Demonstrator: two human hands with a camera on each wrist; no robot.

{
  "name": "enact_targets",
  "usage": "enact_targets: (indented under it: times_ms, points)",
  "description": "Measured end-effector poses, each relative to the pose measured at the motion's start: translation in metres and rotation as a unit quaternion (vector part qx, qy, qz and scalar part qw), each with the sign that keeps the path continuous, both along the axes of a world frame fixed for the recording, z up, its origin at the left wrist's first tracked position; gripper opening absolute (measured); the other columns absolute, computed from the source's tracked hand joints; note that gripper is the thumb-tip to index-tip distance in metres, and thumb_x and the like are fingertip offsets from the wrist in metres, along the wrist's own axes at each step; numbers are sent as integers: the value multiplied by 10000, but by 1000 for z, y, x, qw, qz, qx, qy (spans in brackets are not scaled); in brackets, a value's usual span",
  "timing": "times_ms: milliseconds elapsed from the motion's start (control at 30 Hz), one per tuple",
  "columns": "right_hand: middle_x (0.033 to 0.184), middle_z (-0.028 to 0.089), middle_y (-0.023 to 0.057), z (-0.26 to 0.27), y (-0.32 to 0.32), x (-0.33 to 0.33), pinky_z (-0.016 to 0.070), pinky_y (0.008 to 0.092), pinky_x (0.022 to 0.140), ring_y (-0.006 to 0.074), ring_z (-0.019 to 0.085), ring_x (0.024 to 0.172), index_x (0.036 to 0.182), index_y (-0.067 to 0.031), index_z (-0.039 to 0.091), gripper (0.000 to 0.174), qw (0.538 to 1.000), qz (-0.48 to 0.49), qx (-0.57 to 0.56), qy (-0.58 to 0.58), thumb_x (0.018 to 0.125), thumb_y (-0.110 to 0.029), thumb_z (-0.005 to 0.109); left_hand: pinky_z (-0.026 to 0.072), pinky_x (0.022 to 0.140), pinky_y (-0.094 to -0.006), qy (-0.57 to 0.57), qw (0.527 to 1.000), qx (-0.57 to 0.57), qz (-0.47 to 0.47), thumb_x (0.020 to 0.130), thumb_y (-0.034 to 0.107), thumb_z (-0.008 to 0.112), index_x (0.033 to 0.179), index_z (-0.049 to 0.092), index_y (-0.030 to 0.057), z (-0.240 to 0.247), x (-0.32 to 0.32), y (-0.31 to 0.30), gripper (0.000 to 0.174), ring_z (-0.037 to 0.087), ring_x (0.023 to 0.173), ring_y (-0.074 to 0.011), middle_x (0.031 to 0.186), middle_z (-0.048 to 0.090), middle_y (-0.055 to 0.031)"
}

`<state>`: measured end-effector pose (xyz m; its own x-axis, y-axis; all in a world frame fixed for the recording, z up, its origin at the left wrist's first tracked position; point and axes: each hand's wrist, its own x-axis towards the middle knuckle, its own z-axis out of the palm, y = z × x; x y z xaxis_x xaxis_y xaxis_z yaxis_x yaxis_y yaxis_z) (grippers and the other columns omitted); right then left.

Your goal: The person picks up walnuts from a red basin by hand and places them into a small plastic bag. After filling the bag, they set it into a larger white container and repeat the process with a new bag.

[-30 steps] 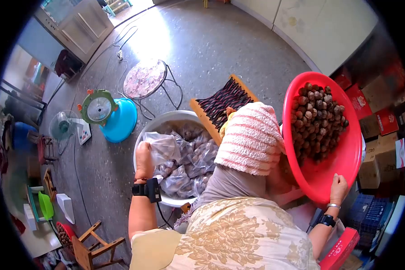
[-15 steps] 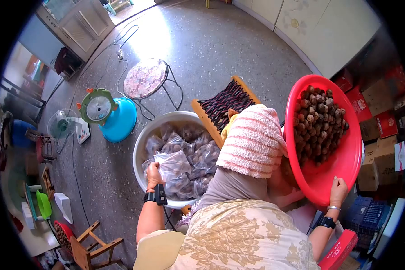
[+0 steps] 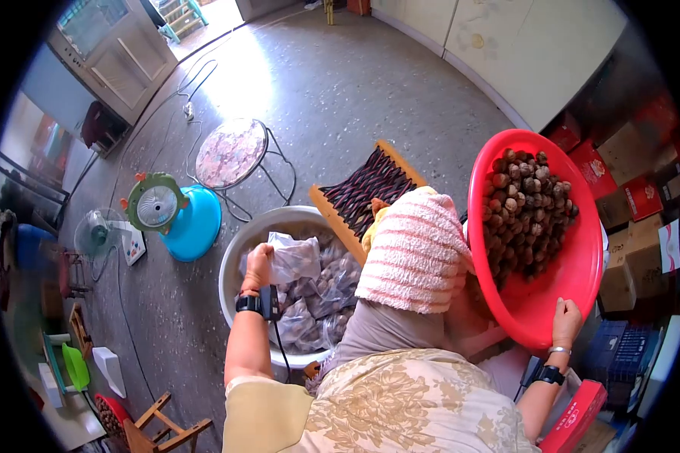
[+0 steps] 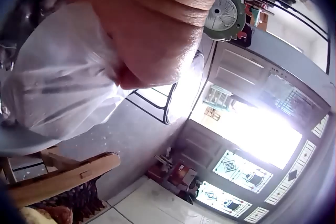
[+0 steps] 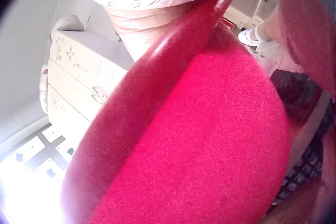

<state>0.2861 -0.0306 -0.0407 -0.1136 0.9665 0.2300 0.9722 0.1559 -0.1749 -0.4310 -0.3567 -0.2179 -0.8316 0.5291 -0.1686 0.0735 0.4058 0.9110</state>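
My left hand (image 3: 259,268) pinches the gathered top of a whitish plastic bag (image 3: 294,259) above a large pale basin (image 3: 229,281) that holds several more filled clear bags (image 3: 298,325). In the left wrist view the bag (image 4: 63,77) hangs bulging from the fingers. My right hand (image 3: 567,323) grips the near rim of a red basin (image 3: 533,309), which is tilted, with a heap of walnuts (image 3: 525,215) toward its far side. The right wrist view shows the basin's red surface (image 5: 210,129) close up; the fingers are hidden there.
A striped towel (image 3: 415,253) covers a knee beside a wooden-framed woven stool (image 3: 366,192). Farther off stand a round stool (image 3: 232,153), a blue stool (image 3: 193,226) with a green fan (image 3: 157,204) and a small wooden chair (image 3: 159,426). Cardboard boxes (image 3: 635,260) line the right side.
My left hand has lifted the whitish bag up and away from the other bags. The right hand stays on the red basin's rim. The head view has tilted slightly.
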Motion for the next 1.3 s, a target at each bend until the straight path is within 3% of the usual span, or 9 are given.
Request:
enact_targets:
  times_ms: [200,267,333,400,600,867,1133,1200,1300]
  points:
    - [823,623,261,8,-5,-13,470,519,710,448,607,762,796,22,599,327,1000,-17,-2,-2,976,-243,660,451,702,-288,-180,979,82,-46,913,256,641,915,728,44,4,-61,47,229,533,742,-95,834,627,19]
    - [824,622,263,10,-8,-14,469,519,709,448,607,763,796,24,598,326,1000,-25,-7,-9,975,-242,661,521,836,-368,-160,981,-7,-112,930,246,602,1069,729,60,-135,-147,43,265,662,878,-198,944,721,-63]
    - [821,618,266,7,-6,-11,467,518,709,448,607,765,795,28,594,325,1000,-13,-12,1,975,-236,658,514,990,-471,123,947,-293,43,950,208,538,1155,720,91,-21,-71,62,298,694,1104,-353,1128,753,-159]
    - [817,616,265,6,-4,-9,467,517,709,447,607,765,793,28,593,324,1000,-14,-16,6,973,-233,661,508,1026,-504,194,927,-310,85,932,179,560,1235,694,94,-7,-42,72,342,653,1190,-409,1235,709,-226]
    - [805,611,260,2,-2,-5,468,520,707,451,604,757,782,26,585,321,1000,-15,-13,7,964,-223,674,303,1210,-578,244,889,-361,-140,938,261,647,1583,424,213,-25,22,86,685,292,1555,-370,1690,321,-124]
    - [806,603,254,8,-8,-11,459,530,693,461,592,756,781,15,576,326,1000,-19,0,-6,966,-233,678,344,1237,-384,68,927,-347,-125,894,258,782,1580,435,134,-23,12,89,779,351,1524,-371,1703,242,-205]
    - [849,641,215,10,-9,-14,483,537,697,455,623,803,797,-36,604,301,999,-33,15,-28,957,-276,686,361,1230,-424,61,909,-377,-170,832,251,784,1540,463,93,-35,-11,90,793,400,1497,-354,1610,427,-196]
    - [853,666,187,25,-16,-31,499,532,666,442,643,799,797,-62,629,296,998,-28,39,-36,949,-309,689,395,1199,-455,109,878,-444,-140,856,275,751,1506,507,114,30,8,104,713,446,1464,-341,1583,466,-175]
    - [796,636,222,25,-14,-32,488,521,642,456,623,742,756,-35,622,290,998,-16,43,30,912,-252,733,387,1198,-451,236,901,-326,-162,853,253,729,1507,492,89,-38,-27,81,714,483,1410,-374,1522,521,-189]
